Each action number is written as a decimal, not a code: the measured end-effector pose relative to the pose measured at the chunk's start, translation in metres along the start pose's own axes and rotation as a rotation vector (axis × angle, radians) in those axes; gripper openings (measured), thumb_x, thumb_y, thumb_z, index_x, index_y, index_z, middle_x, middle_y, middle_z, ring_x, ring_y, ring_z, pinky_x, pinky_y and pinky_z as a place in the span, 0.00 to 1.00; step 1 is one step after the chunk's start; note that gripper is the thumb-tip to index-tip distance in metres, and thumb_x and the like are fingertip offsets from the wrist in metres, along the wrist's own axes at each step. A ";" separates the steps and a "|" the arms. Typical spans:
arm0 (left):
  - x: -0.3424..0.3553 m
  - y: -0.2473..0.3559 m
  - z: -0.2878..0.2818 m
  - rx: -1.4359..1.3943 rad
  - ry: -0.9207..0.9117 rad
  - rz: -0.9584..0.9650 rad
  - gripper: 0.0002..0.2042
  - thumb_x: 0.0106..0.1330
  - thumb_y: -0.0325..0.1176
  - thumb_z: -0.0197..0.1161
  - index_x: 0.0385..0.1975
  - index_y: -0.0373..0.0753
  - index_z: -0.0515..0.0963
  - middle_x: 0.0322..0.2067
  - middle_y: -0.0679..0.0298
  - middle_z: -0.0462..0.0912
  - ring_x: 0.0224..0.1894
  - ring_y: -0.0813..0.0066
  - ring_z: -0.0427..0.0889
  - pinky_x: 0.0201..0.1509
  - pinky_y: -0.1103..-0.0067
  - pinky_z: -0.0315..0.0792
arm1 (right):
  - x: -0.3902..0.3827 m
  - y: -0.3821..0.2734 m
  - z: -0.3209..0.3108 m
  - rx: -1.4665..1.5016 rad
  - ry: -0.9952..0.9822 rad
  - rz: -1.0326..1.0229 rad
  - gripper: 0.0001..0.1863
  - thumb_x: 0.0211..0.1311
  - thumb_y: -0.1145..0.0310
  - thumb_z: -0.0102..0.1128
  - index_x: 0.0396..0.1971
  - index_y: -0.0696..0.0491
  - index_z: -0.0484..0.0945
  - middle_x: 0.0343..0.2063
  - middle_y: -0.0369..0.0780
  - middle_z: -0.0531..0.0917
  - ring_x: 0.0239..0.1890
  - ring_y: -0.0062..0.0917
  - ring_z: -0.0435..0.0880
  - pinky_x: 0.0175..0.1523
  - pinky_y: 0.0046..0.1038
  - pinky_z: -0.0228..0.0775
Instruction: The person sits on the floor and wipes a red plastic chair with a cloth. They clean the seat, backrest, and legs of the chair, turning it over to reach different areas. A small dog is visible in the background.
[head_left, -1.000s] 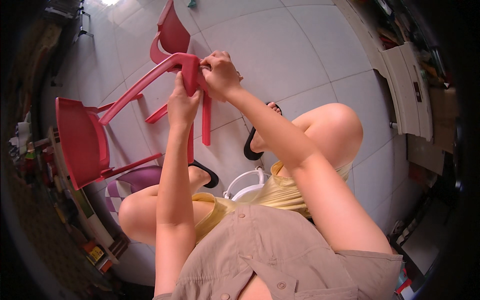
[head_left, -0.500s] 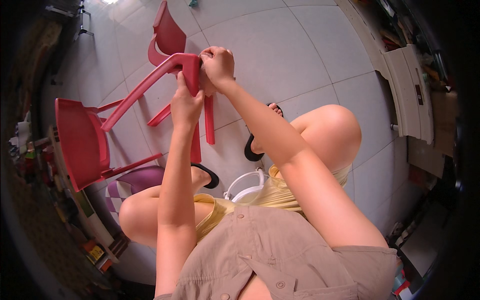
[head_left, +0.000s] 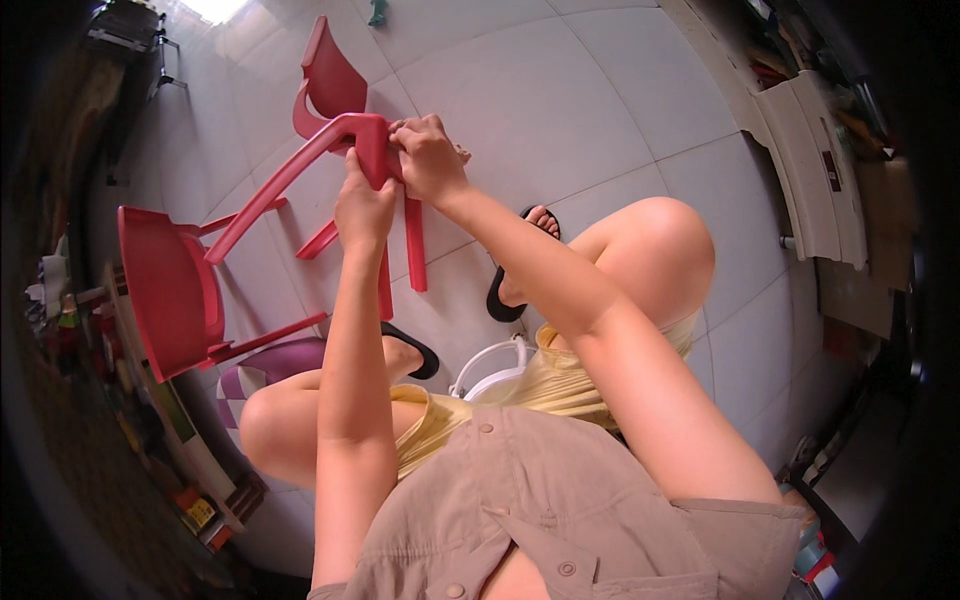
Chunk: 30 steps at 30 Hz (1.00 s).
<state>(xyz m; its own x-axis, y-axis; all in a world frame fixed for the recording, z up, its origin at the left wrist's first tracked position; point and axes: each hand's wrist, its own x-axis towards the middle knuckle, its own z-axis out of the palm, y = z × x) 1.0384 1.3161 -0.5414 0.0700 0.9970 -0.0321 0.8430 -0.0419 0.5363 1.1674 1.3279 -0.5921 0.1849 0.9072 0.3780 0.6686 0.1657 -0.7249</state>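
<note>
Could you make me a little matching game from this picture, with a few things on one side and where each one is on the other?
Things:
1. left hand
2. right hand
3. black sandal
4. white plastic stool

Places:
A. on the foot resting on the floor tiles
B. between the person's knees
C. gripping the red plastic chair from below its top corner
D. closed over the top corner of the red plastic chair

Pairs: 1-C, 2-D, 3-A, 4-B

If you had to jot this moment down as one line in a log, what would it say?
left hand: grips red plastic chair frame | right hand: grips same frame at corner | chair: tipped on its side | person: seated, white tiled floor
</note>
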 end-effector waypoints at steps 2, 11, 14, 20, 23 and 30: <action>-0.002 0.004 -0.003 -0.014 -0.011 -0.012 0.37 0.61 0.38 0.65 0.72 0.40 0.61 0.43 0.45 0.87 0.46 0.47 0.86 0.50 0.60 0.79 | -0.004 -0.002 -0.011 -0.051 -0.075 0.007 0.10 0.60 0.77 0.57 0.38 0.53 0.85 0.45 0.35 0.84 0.56 0.35 0.75 0.59 0.35 0.75; -0.001 0.006 -0.006 -0.020 -0.008 -0.004 0.35 0.62 0.38 0.65 0.71 0.41 0.62 0.43 0.46 0.87 0.46 0.47 0.86 0.50 0.60 0.79 | 0.002 -0.010 -0.059 -0.257 -0.169 0.293 0.09 0.62 0.71 0.57 0.33 0.48 0.88 0.41 0.39 0.84 0.52 0.39 0.76 0.55 0.40 0.75; -0.003 0.005 -0.008 -0.029 -0.001 0.018 0.35 0.62 0.38 0.65 0.70 0.41 0.62 0.43 0.46 0.87 0.46 0.48 0.86 0.49 0.61 0.79 | 0.000 0.001 -0.071 -0.035 0.046 0.339 0.07 0.60 0.71 0.63 0.33 0.49 0.89 0.40 0.41 0.85 0.49 0.39 0.77 0.56 0.38 0.75; -0.005 0.000 -0.002 -0.085 0.025 0.054 0.35 0.61 0.37 0.66 0.70 0.41 0.63 0.41 0.45 0.87 0.44 0.45 0.86 0.48 0.60 0.79 | 0.017 0.016 -0.031 0.140 -0.020 0.286 0.05 0.57 0.67 0.68 0.31 0.49 0.90 0.36 0.37 0.87 0.49 0.38 0.78 0.57 0.36 0.71; -0.004 0.004 -0.005 -0.078 -0.032 -0.001 0.36 0.61 0.38 0.67 0.70 0.41 0.63 0.41 0.45 0.86 0.44 0.45 0.86 0.47 0.60 0.79 | 0.034 0.015 -0.016 0.110 -0.043 0.323 0.06 0.55 0.67 0.70 0.31 0.50 0.89 0.34 0.38 0.88 0.49 0.36 0.78 0.57 0.37 0.73; -0.002 0.000 -0.002 0.005 0.006 0.040 0.35 0.63 0.43 0.67 0.69 0.42 0.64 0.43 0.50 0.87 0.44 0.47 0.86 0.46 0.60 0.79 | 0.035 0.035 -0.039 0.379 -0.268 0.458 0.11 0.57 0.71 0.72 0.38 0.58 0.85 0.34 0.39 0.90 0.34 0.25 0.87 0.42 0.28 0.80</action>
<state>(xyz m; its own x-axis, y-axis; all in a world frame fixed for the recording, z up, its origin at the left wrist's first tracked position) 1.0370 1.3141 -0.5393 0.0999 0.9950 -0.0055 0.8425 -0.0816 0.5325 1.2253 1.3504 -0.5817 0.1725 0.9752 -0.1388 0.2550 -0.1803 -0.9500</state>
